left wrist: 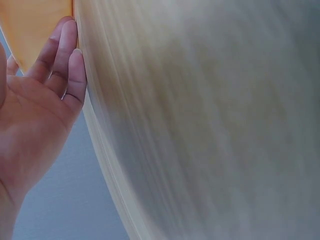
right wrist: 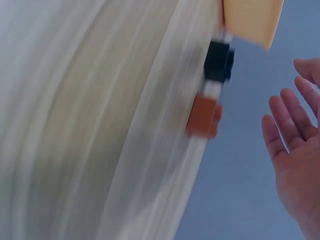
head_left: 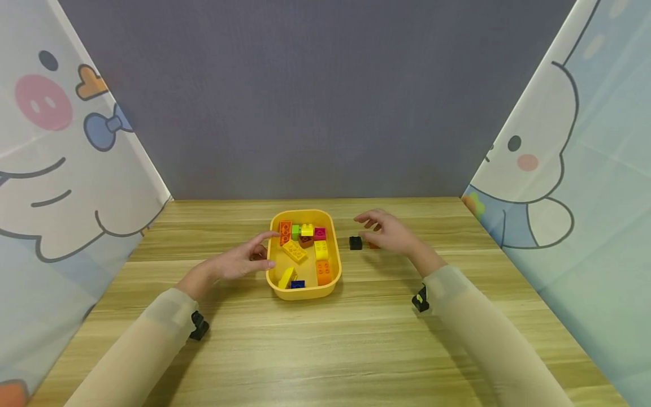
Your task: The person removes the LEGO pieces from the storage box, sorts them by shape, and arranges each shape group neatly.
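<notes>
A yellow plastic bin [head_left: 303, 294] holds toy building bricks, among them a yellow brick [head_left: 294, 251], a blue brick [head_left: 298, 284] and an orange brick [head_left: 323, 272]. At its left side is my left hand [head_left: 239, 261], with thumb and index fingertip at the rim and relaxed fingers against the outer wall. My right hand [head_left: 389, 232] hovers above the table right of the bin, fingers loosely bent and holding nothing. Below it lie a black brick [head_left: 355, 243] and a reddish-orange brick [right wrist: 202, 116], the latter mostly hidden by the hand in the head view.
The wooden table [head_left: 325, 345] extends in front of the bin and to both sides. A dark grey panel [head_left: 315, 102] stands behind it, and cartoon-printed cloths [head_left: 600, 169] flank both sides. A black device [head_left: 420, 298] is strapped to each wrist.
</notes>
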Demonstrator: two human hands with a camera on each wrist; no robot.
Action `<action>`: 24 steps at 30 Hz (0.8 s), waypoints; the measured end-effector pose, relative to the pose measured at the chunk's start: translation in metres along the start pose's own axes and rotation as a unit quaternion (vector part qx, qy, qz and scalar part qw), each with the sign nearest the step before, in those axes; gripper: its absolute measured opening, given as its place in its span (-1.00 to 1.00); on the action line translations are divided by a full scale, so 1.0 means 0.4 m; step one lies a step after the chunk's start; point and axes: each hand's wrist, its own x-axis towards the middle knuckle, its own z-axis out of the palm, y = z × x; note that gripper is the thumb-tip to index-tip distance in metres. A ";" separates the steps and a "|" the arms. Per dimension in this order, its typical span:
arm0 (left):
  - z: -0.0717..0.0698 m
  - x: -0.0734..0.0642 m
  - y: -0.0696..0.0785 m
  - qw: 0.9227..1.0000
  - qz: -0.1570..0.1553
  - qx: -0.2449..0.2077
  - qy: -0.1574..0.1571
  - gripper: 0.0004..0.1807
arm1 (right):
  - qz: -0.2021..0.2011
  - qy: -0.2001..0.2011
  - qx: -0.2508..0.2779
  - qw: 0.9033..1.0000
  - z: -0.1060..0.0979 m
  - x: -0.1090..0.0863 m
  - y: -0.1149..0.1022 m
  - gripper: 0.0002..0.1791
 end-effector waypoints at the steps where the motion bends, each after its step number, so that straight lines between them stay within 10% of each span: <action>1: -0.001 -0.001 0.000 1.000 -0.002 0.001 0.000 -0.13 | -0.006 -0.002 0.003 1.000 0.010 0.006 -0.009 -0.56; 16: 0.000 -0.002 0.001 1.000 -0.002 0.000 -0.003 -0.12 | -0.083 -0.058 0.006 0.995 0.154 0.100 -0.154 -0.58; 24: -0.004 0.000 0.002 1.000 -0.011 -0.004 -0.003 -0.13 | -0.052 -0.055 -0.032 0.997 0.193 0.146 -0.183 -0.60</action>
